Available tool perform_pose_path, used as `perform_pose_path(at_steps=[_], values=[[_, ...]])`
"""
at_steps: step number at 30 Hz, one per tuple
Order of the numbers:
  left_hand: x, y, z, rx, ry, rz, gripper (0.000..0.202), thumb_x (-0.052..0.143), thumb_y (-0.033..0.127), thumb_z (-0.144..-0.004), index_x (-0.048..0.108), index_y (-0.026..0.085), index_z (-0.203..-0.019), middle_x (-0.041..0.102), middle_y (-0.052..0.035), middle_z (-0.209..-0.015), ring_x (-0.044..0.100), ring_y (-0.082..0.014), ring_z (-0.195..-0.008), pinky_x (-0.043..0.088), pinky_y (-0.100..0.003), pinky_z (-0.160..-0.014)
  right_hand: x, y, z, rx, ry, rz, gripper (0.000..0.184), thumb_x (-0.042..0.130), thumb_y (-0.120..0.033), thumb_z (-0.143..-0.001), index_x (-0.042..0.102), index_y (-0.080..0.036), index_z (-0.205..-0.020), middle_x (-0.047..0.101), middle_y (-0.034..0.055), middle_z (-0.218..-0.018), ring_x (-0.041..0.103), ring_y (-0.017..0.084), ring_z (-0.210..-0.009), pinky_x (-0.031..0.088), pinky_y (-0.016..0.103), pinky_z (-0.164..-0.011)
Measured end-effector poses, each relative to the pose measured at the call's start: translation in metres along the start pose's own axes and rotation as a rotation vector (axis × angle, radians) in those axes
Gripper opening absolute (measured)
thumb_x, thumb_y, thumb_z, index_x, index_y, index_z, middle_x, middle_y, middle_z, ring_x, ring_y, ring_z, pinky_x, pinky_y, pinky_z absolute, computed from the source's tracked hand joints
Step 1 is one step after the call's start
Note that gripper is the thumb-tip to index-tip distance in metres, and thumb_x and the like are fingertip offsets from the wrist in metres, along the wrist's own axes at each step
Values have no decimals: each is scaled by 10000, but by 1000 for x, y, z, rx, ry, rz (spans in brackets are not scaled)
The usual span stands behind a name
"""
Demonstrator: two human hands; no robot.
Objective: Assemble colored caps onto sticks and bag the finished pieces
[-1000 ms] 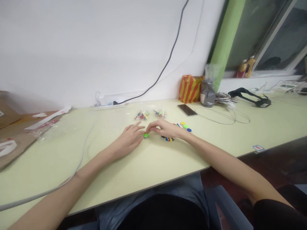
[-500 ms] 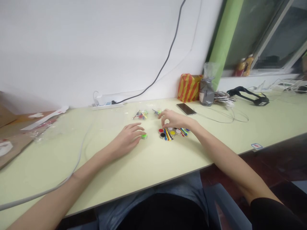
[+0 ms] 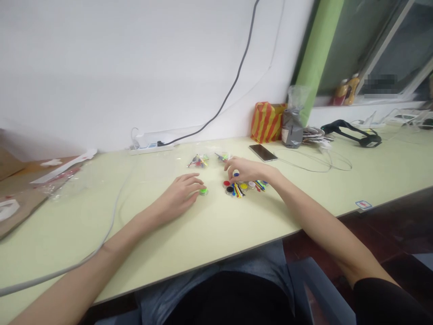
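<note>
My left hand point(image 3: 181, 196) rests on the table with its fingers spread. Its index finger and thumb tips are at the edge of a small round piece with a bright green top point(image 3: 203, 192). My right hand point(image 3: 245, 169) is bent over a group of small parts, thumb and fingers curled around a blue-topped round piece point(image 3: 236, 174). Below it lie round pieces with a red top point(image 3: 226, 183), a black top point(image 3: 229, 190) and a yellow top point(image 3: 244, 186). Thin coloured pointed strips point(image 3: 238, 190) lie among them; my right hand partly hides the group.
Behind my hands are clear bags of coloured parts point(image 3: 199, 160). A phone point(image 3: 263, 152), a striped bag point(image 3: 266, 122) and a grey bag point(image 3: 292, 128) stand farther right. A power strip point(image 3: 152, 148) sits by the wall; a white cable point(image 3: 110, 225) crosses my left forearm.
A blue-topped round piece now shows within the curl of my right fingers, where only a pale gap showed before. My left hand has stayed beside the green-topped piece.
</note>
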State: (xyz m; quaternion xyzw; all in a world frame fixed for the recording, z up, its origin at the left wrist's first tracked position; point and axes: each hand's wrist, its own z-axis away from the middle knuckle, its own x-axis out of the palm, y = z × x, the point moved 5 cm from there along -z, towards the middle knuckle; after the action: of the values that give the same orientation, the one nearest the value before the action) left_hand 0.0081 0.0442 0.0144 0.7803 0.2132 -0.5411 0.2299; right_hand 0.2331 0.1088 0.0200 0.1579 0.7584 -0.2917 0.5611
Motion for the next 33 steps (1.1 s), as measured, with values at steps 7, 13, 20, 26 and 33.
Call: perform_pose_path(at_steps=[7,13,20,26,33], values=[[2,0,0,1,-19,-18,348,399,222,-1003,671,245,-1219,678,-59,-1257,463,-271,-1388,375,-487,-1155,4,4,0,-10,20,-20,96,826,-231,-752,747,-228,-697,723,59,-991,608,259,-1041,454,366,-948],[2,0,1,2,-5,-7,341,415,219,-994,678,247,-1209,685,-60,-1252,469,-277,-1386,382,-492,-1152,10,10,-2,7,12,12,89,828,-231,-753,753,-229,-706,728,53,-957,624,231,-989,454,343,-938],[1,1,1,-2,-3,-11,343,415,213,-989,671,244,-1215,689,-56,-1256,477,-276,-1379,388,-497,-1153,6,4,-5,3,10,81,70,779,-172,-798,744,-208,-749,723,84,-1012,618,249,-1006,453,365,-923],[0,1,0,-21,13,1,348,426,221,-980,664,247,-1233,697,-56,-1250,501,-275,-1353,403,-497,-1141,-9,-6,-5,12,209,137,80,670,-126,-870,719,-182,-839,674,112,-1055,564,262,-1039,433,399,-920],[-3,-2,-1,-100,59,-30,332,447,394,-1023,660,235,-1221,698,-65,-1259,527,-283,-1313,410,-493,-1111,-14,-31,-5,-13,480,90,92,614,-185,-941,682,-203,-882,608,119,-1288,505,285,-1225,416,471,-1017]])
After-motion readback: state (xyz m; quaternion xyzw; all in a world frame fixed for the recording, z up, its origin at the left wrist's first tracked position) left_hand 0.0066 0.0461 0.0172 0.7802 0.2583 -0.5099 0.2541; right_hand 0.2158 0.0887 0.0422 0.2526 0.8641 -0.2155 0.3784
